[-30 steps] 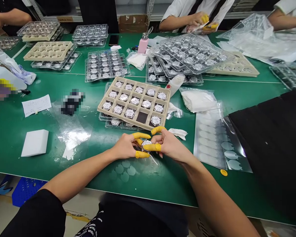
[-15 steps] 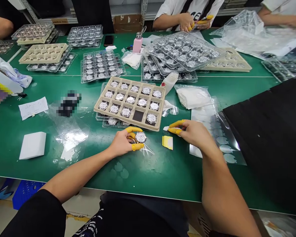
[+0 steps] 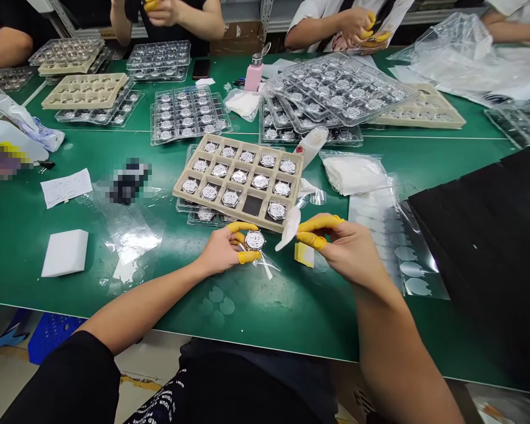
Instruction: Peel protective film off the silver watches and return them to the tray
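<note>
My left hand [image 3: 225, 250], in yellow finger cots, grips a round silver watch case [image 3: 254, 240] by its edge, with printed marks facing up. A strip of clear film [image 3: 267, 266] shows just below the case. Between the yellow-covered thumb and fingers of my right hand [image 3: 340, 235] is a white wiping cloth [image 3: 290, 228], hanging to the left. Under that hand lies a small yellow and white block [image 3: 304, 255]. Just beyond both hands a beige tray [image 3: 229, 207] holds several watch cases in its compartments; one front compartment shows only its dark bottom.
Clear trays of watch cases [image 3: 335, 88] are stacked at the back, near a pink pump bottle [image 3: 253, 76]. A white foam block [image 3: 65, 253] sits at left. Sheets of clear film [image 3: 410, 265] and a black panel [image 3: 490, 247] lie at right. Co-workers' hands [image 3: 357, 26] work across the table.
My right hand has lifted the white cloth off the table and brought it closer to the watch case. The left hand keeps its hold. A co-worker's arms have come into view at back left.
</note>
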`<state>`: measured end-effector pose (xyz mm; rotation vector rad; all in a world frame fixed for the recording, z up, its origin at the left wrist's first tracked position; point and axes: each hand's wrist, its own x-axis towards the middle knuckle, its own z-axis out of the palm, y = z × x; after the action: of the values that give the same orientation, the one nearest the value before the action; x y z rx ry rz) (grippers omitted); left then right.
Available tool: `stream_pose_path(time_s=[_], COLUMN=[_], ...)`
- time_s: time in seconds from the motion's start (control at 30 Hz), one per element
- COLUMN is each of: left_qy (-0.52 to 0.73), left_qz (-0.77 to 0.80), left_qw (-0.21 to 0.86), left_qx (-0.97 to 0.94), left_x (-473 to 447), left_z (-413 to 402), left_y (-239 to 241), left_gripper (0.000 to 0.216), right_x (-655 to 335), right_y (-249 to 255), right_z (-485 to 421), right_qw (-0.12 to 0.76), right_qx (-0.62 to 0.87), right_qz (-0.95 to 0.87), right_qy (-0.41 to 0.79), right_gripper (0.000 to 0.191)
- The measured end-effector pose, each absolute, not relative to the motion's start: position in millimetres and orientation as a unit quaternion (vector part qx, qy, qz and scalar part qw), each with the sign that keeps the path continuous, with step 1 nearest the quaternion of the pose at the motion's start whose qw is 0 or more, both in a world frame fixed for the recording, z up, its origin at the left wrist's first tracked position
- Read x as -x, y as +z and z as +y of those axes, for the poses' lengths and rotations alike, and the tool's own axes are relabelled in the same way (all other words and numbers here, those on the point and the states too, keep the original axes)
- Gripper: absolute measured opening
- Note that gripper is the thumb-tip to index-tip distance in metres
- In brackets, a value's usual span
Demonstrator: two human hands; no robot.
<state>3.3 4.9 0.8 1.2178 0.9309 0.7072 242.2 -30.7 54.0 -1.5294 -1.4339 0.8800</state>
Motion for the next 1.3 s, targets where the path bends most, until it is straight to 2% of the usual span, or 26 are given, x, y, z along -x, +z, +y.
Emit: stream_pose_path(time_s=[0.13,0.2,0.3,0.4,0.57,0.7,0.8,0.9,0.97,1.0,1.07,1.2,1.3], left_qy=[0.311,0.308,0.305,0.306,0.308,0.303,0.302,0.305,0.305,0.304,0.303,0.313,0.307], left_qz=[0.418,0.420,0.418,0.416,0.411,0.409,0.411,0.410,0.409,0.408,0.404,0.394,0.383], left_qw=[0.662,0.664,0.668,0.673,0.674,0.674,0.672,0.668,0.669,0.672,0.683,0.702,0.708], left_qx=[-0.539,-0.537,-0.535,-0.530,-0.530,-0.535,-0.537,-0.541,-0.540,-0.538,-0.527,-0.504,-0.507], left_x=[-3.5,-3.3,-2.7,-2.7,-3.4,-3.3,-3.1,-3.2,-3.6,-3.9,-4.4,-5.0,-4.7], left_z=[5.0,5.1,5.3,5.6,5.5,4.9,4.6,4.5,4.5,4.5,4.3,4.2,4.4], left_y=[2.3,3.2,3.7,3.6,4.4,5.5,5.3,4.7,4.3,4.2,3.5,-0.1,-3.9], left_gripper=[0.065,0.064,0.063,0.063,0.063,0.063,0.063,0.063,0.062,0.062,0.063,0.065,0.066], right_x=[-256.8,-262.6,-268.2,-272.5,-275.1,-273.7,-277.8,-278.3,-268.0,-259.3,-238.1,-206.3,-201.3], right_y=[52.5,51.1,45.4,37.4,33.3,37.1,42.0,49.2,52.0,51.9,48.4,36.3,29.8], right_z=[-30.1,-30.5,-30.4,-28.9,-28.4,-29.4,-27.6,-26.3,-27.7,-29.1,-32.8,-38.6,-37.9], right_qw=[0.339,0.312,0.278,0.199,0.111,0.060,0.091,0.258,0.378,0.407,0.386,0.276,0.282], right_qx=[0.632,0.638,0.643,0.675,0.718,0.695,0.651,0.636,0.614,0.591,0.525,0.411,0.407], right_qz=[-0.555,-0.563,-0.604,-0.610,-0.597,-0.652,-0.705,-0.702,-0.681,-0.690,-0.756,-0.868,-0.868], right_qy=[0.421,0.424,0.381,0.364,0.340,0.297,0.266,0.192,0.128,0.099,0.062,0.029,0.030], right_gripper=[0.060,0.059,0.045,0.028,0.013,0.002,0.009,0.018,0.016,0.013,0.006,0.026,0.030])
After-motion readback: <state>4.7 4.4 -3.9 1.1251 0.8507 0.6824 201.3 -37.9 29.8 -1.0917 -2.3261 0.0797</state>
